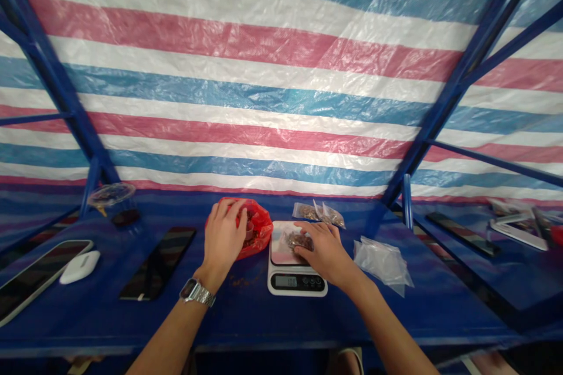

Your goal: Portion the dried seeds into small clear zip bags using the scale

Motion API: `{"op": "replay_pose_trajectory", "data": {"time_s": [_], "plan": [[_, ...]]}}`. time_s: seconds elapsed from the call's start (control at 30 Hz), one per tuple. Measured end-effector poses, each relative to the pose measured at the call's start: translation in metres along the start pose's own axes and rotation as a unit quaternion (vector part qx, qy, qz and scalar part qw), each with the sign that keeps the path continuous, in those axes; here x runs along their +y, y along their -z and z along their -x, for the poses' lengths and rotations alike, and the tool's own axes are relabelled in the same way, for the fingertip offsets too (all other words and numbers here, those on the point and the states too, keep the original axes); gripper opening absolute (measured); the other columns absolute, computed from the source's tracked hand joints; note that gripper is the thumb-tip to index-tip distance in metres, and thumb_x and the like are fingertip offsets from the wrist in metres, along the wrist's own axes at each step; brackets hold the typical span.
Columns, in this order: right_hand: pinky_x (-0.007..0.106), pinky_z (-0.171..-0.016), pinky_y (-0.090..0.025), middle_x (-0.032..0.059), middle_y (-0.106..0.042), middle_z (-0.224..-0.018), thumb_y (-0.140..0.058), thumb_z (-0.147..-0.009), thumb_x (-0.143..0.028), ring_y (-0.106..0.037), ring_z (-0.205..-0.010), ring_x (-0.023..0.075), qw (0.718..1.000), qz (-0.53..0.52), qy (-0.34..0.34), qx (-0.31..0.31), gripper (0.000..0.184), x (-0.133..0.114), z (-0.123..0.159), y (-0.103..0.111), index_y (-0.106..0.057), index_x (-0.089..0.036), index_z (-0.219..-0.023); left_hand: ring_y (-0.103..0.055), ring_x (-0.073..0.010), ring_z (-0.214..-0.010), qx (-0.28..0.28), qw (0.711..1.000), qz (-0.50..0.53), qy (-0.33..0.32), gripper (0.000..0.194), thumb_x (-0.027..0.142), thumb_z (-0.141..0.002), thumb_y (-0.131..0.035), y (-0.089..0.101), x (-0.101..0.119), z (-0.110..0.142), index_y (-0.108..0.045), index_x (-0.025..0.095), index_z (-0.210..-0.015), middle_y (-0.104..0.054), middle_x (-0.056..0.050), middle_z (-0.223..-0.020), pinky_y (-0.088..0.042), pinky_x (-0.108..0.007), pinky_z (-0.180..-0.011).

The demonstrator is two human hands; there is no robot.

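Scale (281, 256) | long axis outward, display (288, 282) nearside | right grip (323, 246) touching packet (295, 241), left grip (225, 235) at bag (263, 228) (closure unclear)

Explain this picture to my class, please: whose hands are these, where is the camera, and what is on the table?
No machine works here: these are one person's bare hands, seen by a camera worn on that person's head, looking forward and down. The left hand, with a watch at its wrist, reaches into a red bag. The right hand touches a bundle of brown bits on a white scale; whether it grips them is hard to tell. The blue table also bears small filled bags behind the scale, see-through bags to its right, and a black phone to the left.
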State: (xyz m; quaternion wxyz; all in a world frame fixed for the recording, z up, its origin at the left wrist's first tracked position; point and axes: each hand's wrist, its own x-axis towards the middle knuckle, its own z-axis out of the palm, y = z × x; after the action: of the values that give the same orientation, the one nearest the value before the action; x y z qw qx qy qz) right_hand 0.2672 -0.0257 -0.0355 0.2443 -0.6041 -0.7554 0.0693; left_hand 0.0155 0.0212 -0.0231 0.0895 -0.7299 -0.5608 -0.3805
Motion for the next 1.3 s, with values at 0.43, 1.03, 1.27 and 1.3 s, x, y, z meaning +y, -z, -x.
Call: {"op": "replay_pose_trajectory", "data": {"time_s": [0.43,1.03,1.27,1.3], "plan": [[0.047,-0.107,-0.037,0.0047,-0.073,-0.124,-0.068,-0.09,-0.016,-0.067,-0.118,0.0258,0.996,-0.06,0.044,0.04,0.047,-0.015,-0.005,0.006,-0.06,-0.029,-0.134,-0.059,-0.025,-0.102,-0.097,0.988,0.116,0.008,0.025,0.023,-0.1,-0.051,0.003,0.028,0.009,-0.076,0.023,-0.1,-0.073,-0.005,-0.104,-0.049,-0.04,-0.097],[0.041,-0.102,-0.033,0.0083,-0.074,-0.123,-0.064,-0.09,-0.011,-0.066,-0.115,0.025,0.978,0.051,0.196,-0.045,0.045,-0.082,-0.1,-0.031,-0.06,-0.025,-0.133,-0.058,-0.0294,-0.112,-0.149,0.968,-0.139,0.145,0.038,0.013,-0.095,-0.048,0.029,-0.042,0.014,-0.059,0.014,-0.132,-0.059,-0.015,-0.115,-0.052,-0.037,-0.09],[0.044,-0.103,-0.034,0.0084,-0.074,-0.122,-0.063,-0.086,-0.008,-0.067,-0.115,0.0257,0.98,0.049,0.19,-0.045,0.049,-0.081,-0.099,-0.033,-0.061,-0.024,-0.132,-0.065,-0.0264,-0.105,-0.146,0.972,-0.069,0.172,0.039,0.008,-0.095,-0.042,0.032,-0.041,0.015,-0.056,0.016,-0.131,-0.059,-0.015,-0.117,-0.053,-0.034,-0.082],[0.044,-0.103,-0.034,0.0082,-0.074,-0.121,-0.063,-0.086,-0.007,-0.067,-0.114,0.0255,0.981,0.041,0.183,-0.044,0.049,-0.081,-0.098,-0.033,-0.061,-0.024,-0.132,-0.065,-0.0268,-0.105,-0.143,0.972,-0.068,0.174,0.039,0.009,-0.095,-0.043,0.032,-0.04,0.015,-0.056,0.016,-0.131,-0.059,-0.015,-0.117,-0.053,-0.034,-0.081]]}}
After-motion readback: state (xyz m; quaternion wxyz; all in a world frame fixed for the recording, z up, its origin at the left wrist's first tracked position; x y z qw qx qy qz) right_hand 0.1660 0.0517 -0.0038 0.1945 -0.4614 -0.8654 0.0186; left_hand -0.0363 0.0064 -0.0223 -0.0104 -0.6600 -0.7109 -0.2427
